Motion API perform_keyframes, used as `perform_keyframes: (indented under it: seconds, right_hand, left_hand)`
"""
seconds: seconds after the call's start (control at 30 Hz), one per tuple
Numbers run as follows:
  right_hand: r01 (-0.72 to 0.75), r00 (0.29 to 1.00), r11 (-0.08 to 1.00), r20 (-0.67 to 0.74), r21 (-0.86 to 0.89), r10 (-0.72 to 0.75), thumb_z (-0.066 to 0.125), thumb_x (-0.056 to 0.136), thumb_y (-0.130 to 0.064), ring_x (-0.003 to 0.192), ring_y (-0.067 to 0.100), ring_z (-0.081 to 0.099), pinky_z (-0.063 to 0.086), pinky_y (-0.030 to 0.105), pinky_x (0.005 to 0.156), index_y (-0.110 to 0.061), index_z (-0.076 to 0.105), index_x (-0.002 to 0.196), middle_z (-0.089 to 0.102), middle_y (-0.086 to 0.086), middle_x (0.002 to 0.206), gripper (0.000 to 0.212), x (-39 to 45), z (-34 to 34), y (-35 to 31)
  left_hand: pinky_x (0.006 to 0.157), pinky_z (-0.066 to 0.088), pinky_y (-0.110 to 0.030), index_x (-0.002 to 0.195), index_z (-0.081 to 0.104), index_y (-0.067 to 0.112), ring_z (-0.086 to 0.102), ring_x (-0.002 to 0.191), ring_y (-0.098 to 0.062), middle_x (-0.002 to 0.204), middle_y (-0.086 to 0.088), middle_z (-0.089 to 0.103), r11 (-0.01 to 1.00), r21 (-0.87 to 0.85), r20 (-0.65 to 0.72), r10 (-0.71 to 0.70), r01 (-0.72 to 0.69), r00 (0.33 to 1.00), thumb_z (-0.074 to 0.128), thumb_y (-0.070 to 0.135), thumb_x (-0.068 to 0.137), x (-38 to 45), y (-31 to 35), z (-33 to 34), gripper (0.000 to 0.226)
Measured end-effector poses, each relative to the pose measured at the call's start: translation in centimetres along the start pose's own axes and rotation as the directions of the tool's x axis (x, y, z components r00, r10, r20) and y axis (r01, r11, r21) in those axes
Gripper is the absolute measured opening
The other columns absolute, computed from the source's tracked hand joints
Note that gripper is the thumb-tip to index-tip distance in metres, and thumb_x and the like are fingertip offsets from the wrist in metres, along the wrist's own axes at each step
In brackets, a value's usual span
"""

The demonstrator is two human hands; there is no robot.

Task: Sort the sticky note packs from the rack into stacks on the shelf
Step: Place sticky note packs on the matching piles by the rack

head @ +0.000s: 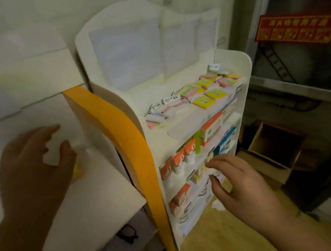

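1. Left hand (32, 168) is over the white shelf (97, 185) at the left, fingers spread and relaxed, thumb apart, gripping nothing. Heavy motion blur here.
2. A blurred yellowish and pale patch (78, 161) sits on the shelf just beside the left thumb; cannot tell if it is a sticky note pack.
3. Right hand (240, 187) is in front of the lower tiers of the white rack (244, 72), fingers loosely curled toward the thumb, tips at small pale items on the 3rd tier. Cannot tell if it pinches anything.
4. Sticky note packs (202, 95), pink, yellow and green, lie flat on the rack's top tier, many touching or overlapping, with small white price tags (168, 100) along the front edge.
5. Orange and white boxes (210, 128) stand on the 2nd tier, with a blue box (226, 139) to their right; more orange boxes (180, 197) sit on the lower tiers.
6. A wide orange band (124, 133) runs down the edge between shelf and rack.
7. Black eyeglasses (128, 234) lie under the shelf.
8. An open cardboard box (273, 146) is on the floor right of the rack; a red sign (297, 28) hangs above it.
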State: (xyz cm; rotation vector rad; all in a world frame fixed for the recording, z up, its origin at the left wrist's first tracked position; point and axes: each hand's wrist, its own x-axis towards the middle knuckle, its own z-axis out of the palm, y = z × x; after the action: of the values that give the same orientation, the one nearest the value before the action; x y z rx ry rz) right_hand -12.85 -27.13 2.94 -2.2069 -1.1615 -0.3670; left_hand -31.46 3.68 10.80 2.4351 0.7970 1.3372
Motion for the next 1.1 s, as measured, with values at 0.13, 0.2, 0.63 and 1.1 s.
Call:
perform_keyframes:
  seconds: [0.13,0.2,0.63,1.1]
  right_hand:
    - [-0.068,0.997,0.998,0.032,-0.001,0.068,0.071,0.087,-0.024,0.11,0.006,0.056,0.05,0.024,0.09,-0.026,0.065,0.121,0.062,-0.011,0.118,0.035,-0.6,-2.4,6.1]
    - [-0.082,0.994,0.997,0.066,-0.003,0.082,0.068,0.088,-0.027,0.113,0.008,0.056,0.053,0.029,0.091,-0.027,0.063,0.123,0.061,-0.012,0.121,0.035,-1.1,-3.8,8.7]
    - [-0.204,0.971,0.979,0.123,-0.032,0.206,0.082,0.073,-0.017,0.098,0.015,0.064,0.053,0.032,0.085,-0.021,0.069,0.112,0.063,-0.009,0.108,0.041,-5.2,-6.5,18.8]
    - [-0.131,0.94,0.975,0.291,-0.181,0.181,0.086,0.068,-0.028,0.103,0.013,0.066,0.058,0.035,0.083,-0.033,0.069,0.112,0.067,-0.011,0.114,0.047,4.1,-2.8,25.3]
  left_hand:
    - [0.084,0.048,-0.038,0.112,0.065,0.01,0.057,0.097,-0.029,0.107,-0.013,0.063,0.961,0.098,-0.045,0.265,-0.26,0.963,0.059,0.025,0.09,-3.5,11.0,2.6,0.028]
    - [0.073,0.048,-0.03,0.101,0.068,0.01,0.06,0.087,-0.021,0.096,-0.007,0.068,0.925,0.13,0.117,0.342,-0.356,0.932,0.063,0.024,0.087,-5.3,14.6,5.8,0.02]
    - [0.103,0.039,-0.027,0.143,0.034,0.026,0.045,0.124,-0.012,0.139,0.007,0.046,0.938,0.275,0.606,0.0,-0.209,0.795,0.051,0.044,0.094,-8.8,19.4,19.4,0.055]
    - [0.107,0.038,-0.034,0.147,0.032,0.016,0.04,0.13,-0.021,0.145,-0.003,0.042,0.943,0.324,0.556,-0.128,-0.073,0.821,0.048,0.042,0.094,-1.2,16.5,31.9,0.061]
